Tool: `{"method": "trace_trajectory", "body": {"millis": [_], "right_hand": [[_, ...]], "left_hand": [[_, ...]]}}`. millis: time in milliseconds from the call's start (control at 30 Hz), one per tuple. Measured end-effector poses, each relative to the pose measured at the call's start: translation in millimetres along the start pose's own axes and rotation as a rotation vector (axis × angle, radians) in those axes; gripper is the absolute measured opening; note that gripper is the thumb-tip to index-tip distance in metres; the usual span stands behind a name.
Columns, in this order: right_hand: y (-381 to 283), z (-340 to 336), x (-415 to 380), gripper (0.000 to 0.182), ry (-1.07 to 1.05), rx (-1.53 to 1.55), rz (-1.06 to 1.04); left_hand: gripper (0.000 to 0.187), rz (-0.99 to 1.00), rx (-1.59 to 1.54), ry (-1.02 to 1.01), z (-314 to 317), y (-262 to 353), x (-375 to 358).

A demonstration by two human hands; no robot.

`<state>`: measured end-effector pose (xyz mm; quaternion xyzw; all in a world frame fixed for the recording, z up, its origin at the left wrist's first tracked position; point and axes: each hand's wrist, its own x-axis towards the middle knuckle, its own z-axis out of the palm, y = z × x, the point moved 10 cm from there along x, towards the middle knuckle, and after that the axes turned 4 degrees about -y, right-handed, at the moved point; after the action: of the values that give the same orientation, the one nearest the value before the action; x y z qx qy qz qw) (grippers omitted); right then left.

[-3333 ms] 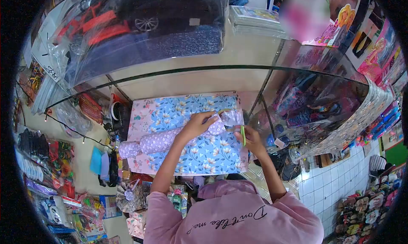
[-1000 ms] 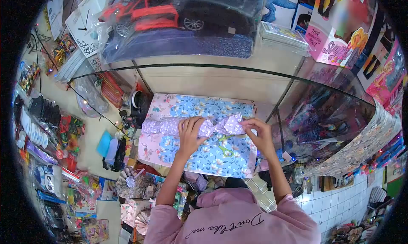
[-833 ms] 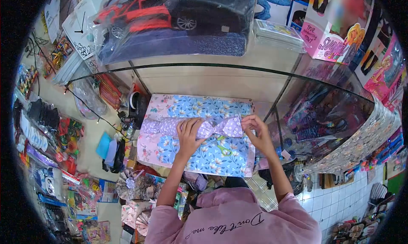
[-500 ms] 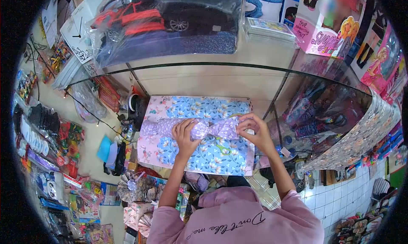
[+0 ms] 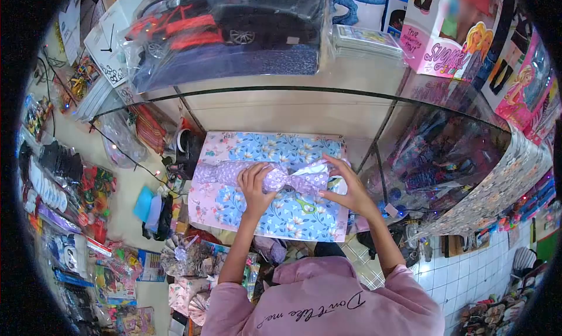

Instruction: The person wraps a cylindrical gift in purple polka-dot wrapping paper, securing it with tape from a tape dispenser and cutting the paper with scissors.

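A long bundle in purple floral paper (image 5: 225, 173) lies across blue and pink floral sheets (image 5: 281, 225). Its paper narrows to a pinch right of the middle and flares out at the right end, where a white inner side shows. My left hand (image 5: 256, 187) wraps over the bundle just left of the pinch. At the flared end, my right hand (image 5: 346, 187) grips the paper's edges between thumb and fingers. Green-handled scissors (image 5: 305, 205) lie partly under the bundle, below the pinch.
Beyond the sheets runs the dark edge of a glass shelf (image 5: 281, 90), with a bagged toy car (image 5: 240, 37) above it. A string of lights (image 5: 137, 167) hangs at the left. A floral roll (image 5: 492, 189) leans at the right. Packaged goods (image 5: 120, 277) fill the lower left.
My right hand has spread its thumb and fingers across the flared end. The paper there has folded over, showing more of its white side. My left hand has stayed nearly in place.
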<state>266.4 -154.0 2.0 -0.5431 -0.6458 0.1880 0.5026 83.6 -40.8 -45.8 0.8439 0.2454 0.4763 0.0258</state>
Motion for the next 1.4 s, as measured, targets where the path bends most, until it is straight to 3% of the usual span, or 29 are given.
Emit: {"method": "trace_trajectory", "body": {"millis": [133, 267, 467, 633, 867, 967, 1000, 1100, 1233, 1267, 1400], "right_hand": [[-2.7, -6.1, -9.6, 0.057, 0.093, 0.05, -0.044], [23.3, -24.4, -23.9, 0.029, 0.241, 0.281, 0.008], [40.2, -8.9, -23.5, 0.023, 0.052, 0.327, 0.079], [29.7, -12.7, -12.4, 0.013, -0.007, 0.064, 0.047], [45.2, -28.3, -15.7, 0.015, 0.134, 0.057, 0.179], [37.1, -34.7, -16.2, 0.019, 0.158, -0.08, 0.129], [47.3, -34.8, -19.5, 0.025, 0.147, -0.09, 0.219], [40.1, -37.5, -24.8, 0.018, 0.132, -0.078, 0.187], [29.2, -29.6, -28.9, 0.011, 0.034, -0.061, -0.042], [35.5, -21.7, -30.5, 0.018, -0.102, -0.06, -0.029], [20.4, -20.1, -24.8, 0.038, -0.176, -0.162, -0.027]], "left_hand": [[0.059, 0.027, -0.01, -0.005, 3.1, 3.3, -4.4], [0.06, 0.035, -0.009, -0.015, 7.9, 6.7, -7.3], [0.059, 0.019, 0.006, -0.002, 10.9, 8.5, -2.9], [0.059, 0.014, 0.014, 0.005, 15.5, 8.9, -4.4], [0.057, 0.057, 0.0, -0.037, 22.0, 24.3, -12.3], [0.055, 0.082, 0.02, -0.02, 26.6, 32.3, -16.5], [0.055, 0.09, 0.025, -0.002, 27.3, 36.2, -16.5], [0.055, 0.065, 0.04, -0.009, 32.1, 40.6, -17.1], [0.057, -0.034, 0.01, -0.005, 29.2, 37.8, -8.3], [0.057, -0.041, 0.009, -0.006, 28.8, 36.5, -6.7], [0.057, -0.048, 0.022, -0.023, 28.7, 38.1, -4.9]]}}
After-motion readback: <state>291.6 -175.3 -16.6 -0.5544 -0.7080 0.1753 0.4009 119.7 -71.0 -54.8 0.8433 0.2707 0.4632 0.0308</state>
